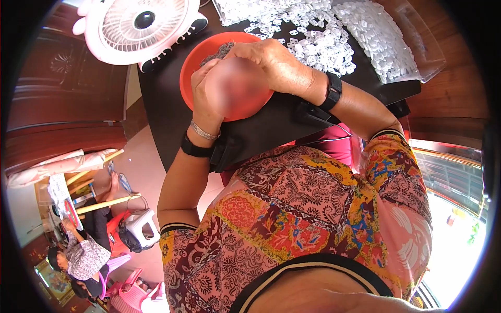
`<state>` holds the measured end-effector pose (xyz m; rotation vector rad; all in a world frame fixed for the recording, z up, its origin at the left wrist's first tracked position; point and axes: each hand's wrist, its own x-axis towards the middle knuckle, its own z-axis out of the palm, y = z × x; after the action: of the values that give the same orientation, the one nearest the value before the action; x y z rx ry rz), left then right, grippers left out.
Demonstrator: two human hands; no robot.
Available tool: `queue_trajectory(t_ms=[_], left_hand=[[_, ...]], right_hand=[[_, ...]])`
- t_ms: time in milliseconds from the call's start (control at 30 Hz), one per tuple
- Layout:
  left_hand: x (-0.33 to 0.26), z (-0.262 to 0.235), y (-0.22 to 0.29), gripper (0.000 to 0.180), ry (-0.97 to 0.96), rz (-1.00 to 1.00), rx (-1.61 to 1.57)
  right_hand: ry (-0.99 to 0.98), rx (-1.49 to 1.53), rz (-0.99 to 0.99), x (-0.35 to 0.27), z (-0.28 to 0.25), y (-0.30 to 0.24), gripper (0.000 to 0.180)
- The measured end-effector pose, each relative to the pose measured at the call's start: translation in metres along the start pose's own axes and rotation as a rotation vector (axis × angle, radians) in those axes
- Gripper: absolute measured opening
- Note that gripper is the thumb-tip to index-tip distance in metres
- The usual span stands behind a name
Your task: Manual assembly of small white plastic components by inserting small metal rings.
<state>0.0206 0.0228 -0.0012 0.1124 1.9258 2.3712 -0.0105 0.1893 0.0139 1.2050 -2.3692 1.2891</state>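
Both my hands are close together above an orange-red bowl [189, 78] on the dark table. My left hand [204, 91] has its fingers bent inward over the bowl's left part. From the right, my right hand [279, 63] reaches in with curled fingers that meet the left ones. A blurred patch covers the space between them, so whatever they pinch is hidden. Behind the fingers, a heap of small grey pieces [218, 54] shows inside the bowl. Many small white plastic pieces [323, 49], some with holes, lie loose just beyond my right hand.
A white and pink fan [141, 23] stands at the table's far left. A clear tray [425, 44] full of white pieces sits at the far right. Cables hang by the near edge. Across the room at lower left, a person [88, 258] sits by a small table and pink chairs.
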Motion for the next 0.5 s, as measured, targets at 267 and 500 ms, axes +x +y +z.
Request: queue_trajectory(t_ms=[267, 500], left_hand=[[-0.005, 0.002, 0.003, 0.030, -0.034, 0.135, 0.083], [-0.010, 0.006, 0.005, 0.031, -0.023, 0.188, 0.109]], right_hand=[[0.030, -0.028, -0.050, -0.001, -0.002, -0.006, 0.019], [0.061, -0.029, -0.117, -0.002, -0.004, -0.011, 0.020]])
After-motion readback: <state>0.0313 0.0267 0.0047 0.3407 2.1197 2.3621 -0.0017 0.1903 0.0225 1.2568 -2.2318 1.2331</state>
